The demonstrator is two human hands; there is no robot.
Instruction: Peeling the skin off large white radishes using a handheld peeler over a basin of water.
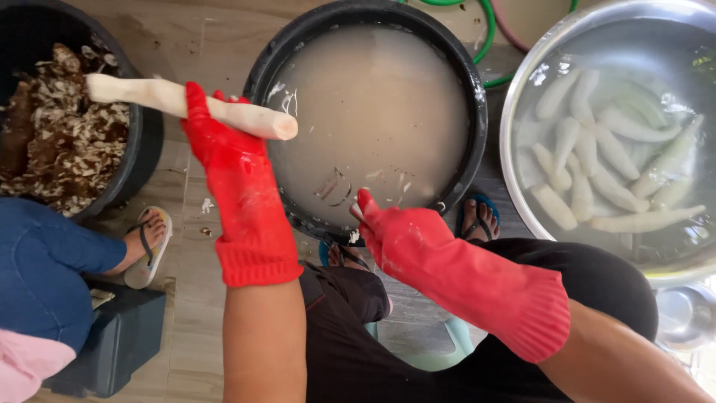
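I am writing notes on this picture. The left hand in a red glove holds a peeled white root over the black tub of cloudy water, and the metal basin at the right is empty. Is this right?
Not quite. In the head view the metal basin is not empty: many peeled white roots lie in clear water there. The rest stands: the left hand holds a peeled root by the black tub.

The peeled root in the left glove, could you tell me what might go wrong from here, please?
1. The left hand holds the root at mid-length, with both ends free; wet gloves could let it slip.
2. Its tip hangs over the black basin of cloudy water, so a drop may splash the sandalled feet below.
3. The right hand seems to hold a small blade, hard to make out; it could nick the glove.
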